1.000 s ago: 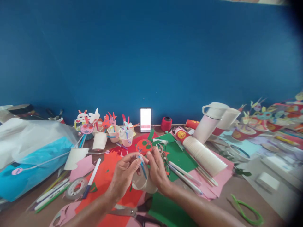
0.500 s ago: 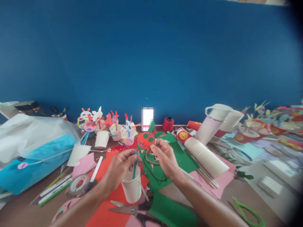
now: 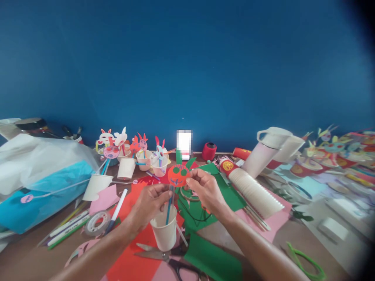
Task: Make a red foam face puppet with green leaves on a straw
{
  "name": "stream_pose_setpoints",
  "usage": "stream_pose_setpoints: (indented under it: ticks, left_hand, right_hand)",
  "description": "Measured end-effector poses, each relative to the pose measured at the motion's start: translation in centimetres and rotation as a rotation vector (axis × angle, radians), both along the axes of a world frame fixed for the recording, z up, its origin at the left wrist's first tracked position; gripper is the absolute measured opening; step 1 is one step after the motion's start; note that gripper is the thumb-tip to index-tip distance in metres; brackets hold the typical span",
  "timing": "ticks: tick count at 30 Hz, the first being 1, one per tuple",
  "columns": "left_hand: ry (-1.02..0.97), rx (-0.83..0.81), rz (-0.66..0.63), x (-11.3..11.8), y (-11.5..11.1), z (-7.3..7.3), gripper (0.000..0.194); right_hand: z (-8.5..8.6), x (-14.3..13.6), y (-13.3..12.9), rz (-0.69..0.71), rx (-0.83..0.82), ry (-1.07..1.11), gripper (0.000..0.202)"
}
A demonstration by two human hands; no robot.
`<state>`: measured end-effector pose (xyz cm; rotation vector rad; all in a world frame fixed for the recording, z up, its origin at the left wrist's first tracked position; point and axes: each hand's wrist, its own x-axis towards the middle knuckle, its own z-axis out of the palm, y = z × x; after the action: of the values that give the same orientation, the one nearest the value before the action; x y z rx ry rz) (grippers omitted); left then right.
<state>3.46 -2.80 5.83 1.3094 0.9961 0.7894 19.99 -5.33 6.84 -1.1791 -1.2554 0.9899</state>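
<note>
A red paper face (image 3: 178, 175) with green eyes, a drawn mouth and two green leaf shapes on top is upright in front of me. Its right edge is pinched between the thumb and fingers of my right hand (image 3: 205, 190). Below the face, a blue straw (image 3: 169, 210) runs down into a white paper cup (image 3: 164, 233). My left hand (image 3: 155, 200) is closed at the upper part of this straw, its fingertips partly hidden. The cup stands on red paper, just behind black-handled scissors (image 3: 166, 256).
Cups with paper faces on straws (image 3: 159, 166) stand at the back left. White tape (image 3: 97, 223) and markers (image 3: 68, 230) lie left. On the right are stacked paper cups (image 3: 256, 193), a white jug (image 3: 265, 150) and green scissors (image 3: 306, 261). Green paper (image 3: 215, 257) lies in front.
The red paper face has turned more squarely toward me and shifted slightly left, and both green leaf shapes now show. Both hands keep their grip, and the cup stays put.
</note>
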Motion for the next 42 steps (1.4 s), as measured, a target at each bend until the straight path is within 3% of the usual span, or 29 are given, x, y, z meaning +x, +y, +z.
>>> stream_pose_setpoints:
  ticks: [26,42]
  left_hand:
    - [-0.028,0.019,-0.036,-0.3,-0.3,-0.5,0.013]
    - [0.015,0.024,0.025,-0.2,-0.2,-1.3,0.025]
  right_hand:
    - [-0.6,-0.3,0.1,-0.004,0.073,-0.187,0.01]
    - [-1.9,-0.5,0.4,-0.007,0.051,-0.17,0.011]
